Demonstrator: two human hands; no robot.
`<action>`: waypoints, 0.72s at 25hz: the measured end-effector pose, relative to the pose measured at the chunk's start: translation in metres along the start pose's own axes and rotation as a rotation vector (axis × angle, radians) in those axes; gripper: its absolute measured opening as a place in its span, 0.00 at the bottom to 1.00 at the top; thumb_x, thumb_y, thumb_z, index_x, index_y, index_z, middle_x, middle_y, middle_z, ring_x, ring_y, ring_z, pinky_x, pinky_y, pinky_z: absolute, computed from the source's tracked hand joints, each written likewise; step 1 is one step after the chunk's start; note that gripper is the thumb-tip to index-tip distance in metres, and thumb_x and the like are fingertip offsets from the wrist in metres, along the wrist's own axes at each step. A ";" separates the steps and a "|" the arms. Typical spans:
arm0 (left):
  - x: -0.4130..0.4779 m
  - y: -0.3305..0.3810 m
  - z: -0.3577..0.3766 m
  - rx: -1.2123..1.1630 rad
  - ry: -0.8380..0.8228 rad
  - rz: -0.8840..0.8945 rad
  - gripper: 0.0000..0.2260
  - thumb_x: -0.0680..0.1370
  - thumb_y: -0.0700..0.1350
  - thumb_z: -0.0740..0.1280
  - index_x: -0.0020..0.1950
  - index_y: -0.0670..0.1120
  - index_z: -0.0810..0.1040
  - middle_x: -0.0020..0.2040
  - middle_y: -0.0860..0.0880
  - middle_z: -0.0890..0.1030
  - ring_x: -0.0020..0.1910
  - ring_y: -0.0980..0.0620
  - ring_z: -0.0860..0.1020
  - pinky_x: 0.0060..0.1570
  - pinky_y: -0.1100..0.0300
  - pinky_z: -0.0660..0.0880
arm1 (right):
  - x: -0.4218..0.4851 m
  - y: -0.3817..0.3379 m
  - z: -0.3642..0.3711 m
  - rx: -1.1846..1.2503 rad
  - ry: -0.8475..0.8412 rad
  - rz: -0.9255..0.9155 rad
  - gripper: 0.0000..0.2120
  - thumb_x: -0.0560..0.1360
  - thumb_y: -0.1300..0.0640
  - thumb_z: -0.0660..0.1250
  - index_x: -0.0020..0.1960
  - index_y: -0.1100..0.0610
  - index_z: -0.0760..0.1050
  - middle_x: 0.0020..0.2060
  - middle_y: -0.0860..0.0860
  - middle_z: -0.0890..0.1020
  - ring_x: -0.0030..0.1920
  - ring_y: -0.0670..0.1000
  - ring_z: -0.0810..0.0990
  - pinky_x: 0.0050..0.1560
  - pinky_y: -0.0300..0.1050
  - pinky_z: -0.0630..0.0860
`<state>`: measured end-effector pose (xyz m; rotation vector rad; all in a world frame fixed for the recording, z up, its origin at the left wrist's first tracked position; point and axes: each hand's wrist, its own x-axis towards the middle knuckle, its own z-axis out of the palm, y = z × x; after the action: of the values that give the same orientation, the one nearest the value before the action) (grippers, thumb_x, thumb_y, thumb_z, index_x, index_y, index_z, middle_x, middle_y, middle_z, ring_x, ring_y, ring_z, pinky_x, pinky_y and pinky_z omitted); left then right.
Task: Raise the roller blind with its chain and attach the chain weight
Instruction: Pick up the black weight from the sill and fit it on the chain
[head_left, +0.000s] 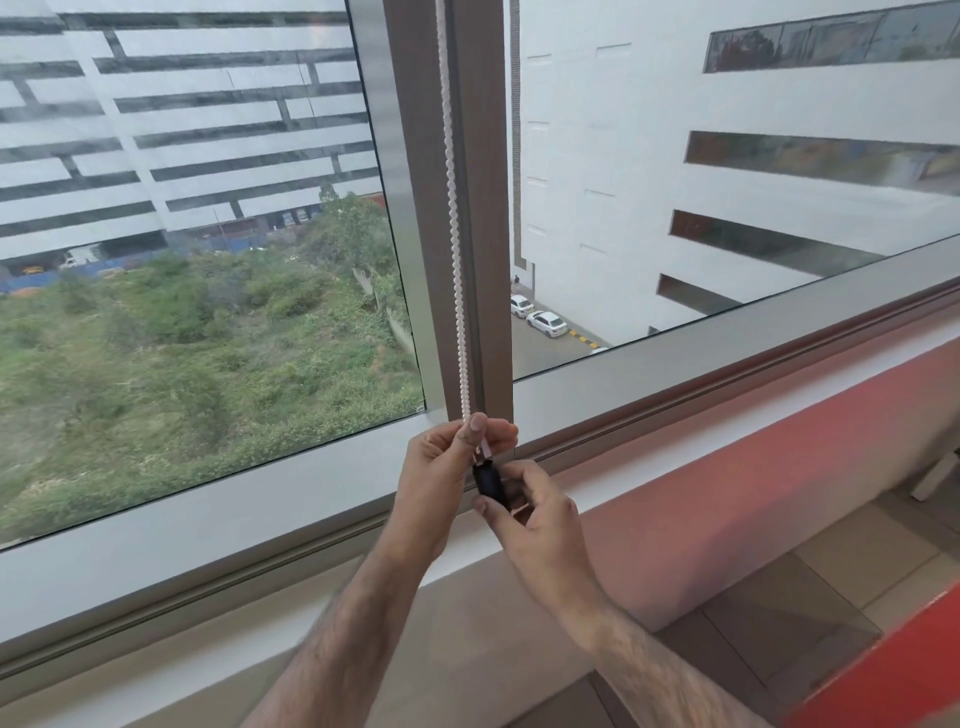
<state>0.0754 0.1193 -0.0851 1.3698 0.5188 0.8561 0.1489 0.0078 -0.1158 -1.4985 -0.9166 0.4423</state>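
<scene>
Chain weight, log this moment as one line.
left hand: pinches chain | right hand: holds chain weight | weight: at chain's lower end

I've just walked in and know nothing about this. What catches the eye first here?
A white bead chain hangs straight down in front of the window post in the middle of the view. At its lower end the left hand pinches it, while the right hand holds a small black weight just below. Through the glass at lower left lies a green overgrown plot.
</scene>
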 end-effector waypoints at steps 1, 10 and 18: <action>-0.001 0.000 0.001 -0.007 0.003 -0.005 0.15 0.84 0.46 0.66 0.52 0.36 0.86 0.52 0.38 0.88 0.54 0.42 0.87 0.60 0.48 0.82 | -0.001 0.000 0.001 -0.010 0.025 -0.011 0.09 0.75 0.60 0.76 0.52 0.52 0.80 0.40 0.46 0.86 0.40 0.45 0.83 0.41 0.34 0.77; -0.004 0.002 0.005 -0.048 0.025 -0.034 0.15 0.83 0.48 0.67 0.52 0.36 0.86 0.52 0.36 0.88 0.52 0.42 0.87 0.54 0.48 0.83 | -0.001 0.001 0.008 -0.114 0.161 -0.080 0.14 0.71 0.59 0.78 0.51 0.47 0.78 0.41 0.44 0.85 0.42 0.47 0.84 0.43 0.44 0.81; -0.007 0.000 0.007 -0.064 0.059 -0.041 0.15 0.83 0.48 0.67 0.51 0.36 0.86 0.50 0.37 0.88 0.52 0.39 0.87 0.49 0.47 0.84 | -0.004 0.001 0.014 -0.142 0.216 -0.116 0.11 0.73 0.54 0.78 0.50 0.48 0.77 0.41 0.44 0.84 0.42 0.48 0.83 0.41 0.47 0.81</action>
<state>0.0766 0.1092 -0.0851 1.2745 0.5586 0.8741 0.1360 0.0141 -0.1202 -1.5773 -0.8721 0.1293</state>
